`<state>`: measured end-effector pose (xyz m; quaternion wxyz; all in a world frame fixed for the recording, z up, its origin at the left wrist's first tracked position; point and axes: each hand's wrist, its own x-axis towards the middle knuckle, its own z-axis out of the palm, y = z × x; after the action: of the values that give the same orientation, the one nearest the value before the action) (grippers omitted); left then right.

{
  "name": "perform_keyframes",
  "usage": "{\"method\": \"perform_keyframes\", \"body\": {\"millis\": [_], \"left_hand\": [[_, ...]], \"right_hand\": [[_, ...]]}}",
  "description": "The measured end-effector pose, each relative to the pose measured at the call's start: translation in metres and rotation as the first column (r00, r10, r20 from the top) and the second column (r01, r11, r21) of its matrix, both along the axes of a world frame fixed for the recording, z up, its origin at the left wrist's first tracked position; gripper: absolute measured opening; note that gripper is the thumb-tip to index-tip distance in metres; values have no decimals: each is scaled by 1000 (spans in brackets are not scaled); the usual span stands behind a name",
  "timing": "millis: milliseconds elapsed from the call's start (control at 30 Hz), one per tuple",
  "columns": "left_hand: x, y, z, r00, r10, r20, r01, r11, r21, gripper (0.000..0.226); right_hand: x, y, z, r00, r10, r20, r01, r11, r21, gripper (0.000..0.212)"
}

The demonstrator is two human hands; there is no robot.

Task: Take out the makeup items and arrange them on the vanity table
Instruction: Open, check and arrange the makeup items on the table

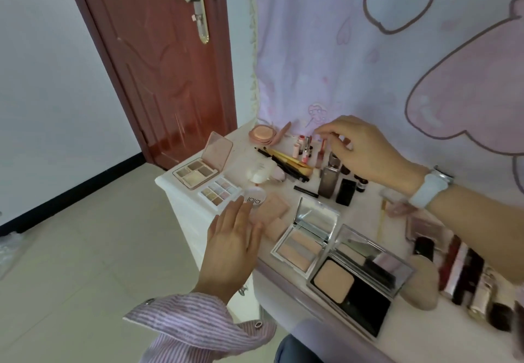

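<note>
Makeup covers the white vanity table [170, 184]. My right hand [365, 150] reaches to the back and pinches the top of a small pink lip product [321, 151] among a row of lipsticks [303, 147]. My left hand [232, 240] hovers with straight fingers over the front edge, its fingertips at a round white compact [256, 199]. Two open eyeshadow palettes [198, 171] [219, 194] lie at the left end. An open silver powder palette [306, 235] and a black powder compact [357, 283] lie in front.
A round pink blush compact [262, 133] sits at the back left. Brushes and pencils [286, 162] lie mid-table beside a foundation bottle [330, 177] and a black case [346, 191]. Lipsticks and tubes [465, 272] crowd the right end. A red door [158, 59] stands left; pink fabric [368, 50] hangs behind.
</note>
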<state>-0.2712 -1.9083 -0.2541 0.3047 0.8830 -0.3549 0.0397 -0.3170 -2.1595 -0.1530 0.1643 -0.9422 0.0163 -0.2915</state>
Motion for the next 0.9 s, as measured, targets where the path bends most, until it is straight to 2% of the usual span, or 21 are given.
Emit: {"method": "perform_keyframes", "body": {"millis": [100, 200, 267, 333, 467, 667, 733, 800, 900], "left_hand": [[-34, -9, 13, 993, -80, 90, 88, 992, -91, 44], [-70, -25, 19, 978, -149, 142, 168, 978, -126, 47], [-91, -35, 20, 967, -189, 174, 211, 970, -122, 43], [-106, -44, 17, 958, -199, 205, 225, 967, -115, 37], [-120, -55, 11, 968, -225, 112, 237, 966, -106, 37], [-114, -54, 10, 973, -171, 153, 185, 979, -81, 36], [-108, -51, 8, 978, -145, 153, 154, 987, -46, 39], [-100, -44, 4, 990, -113, 87, 114, 993, -1, 48], [-83, -26, -4, 999, -39, -21, 39, 999, 27, 65]], "right_hand": [[-47, -13, -2, 1000, -26, -16, 26, 1000, 5, 25], [-91, -32, -30, 969, -68, -237, 62, 997, -35, 25], [-115, -40, -56, 909, -66, -413, 20, 993, -113, 31], [-127, -43, -76, 853, -56, -519, -63, 976, -208, 35], [-122, -44, -83, 823, 14, -567, -267, 892, -365, 23], [-99, -40, -68, 728, -97, -679, -457, 670, -586, 12], [-98, -40, -68, 725, -89, -683, -479, 647, -593, 14], [-98, -42, -69, 722, -92, -686, -487, 635, -599, 15], [-96, -48, -71, 736, -142, -662, -406, 690, -600, 18]]}}
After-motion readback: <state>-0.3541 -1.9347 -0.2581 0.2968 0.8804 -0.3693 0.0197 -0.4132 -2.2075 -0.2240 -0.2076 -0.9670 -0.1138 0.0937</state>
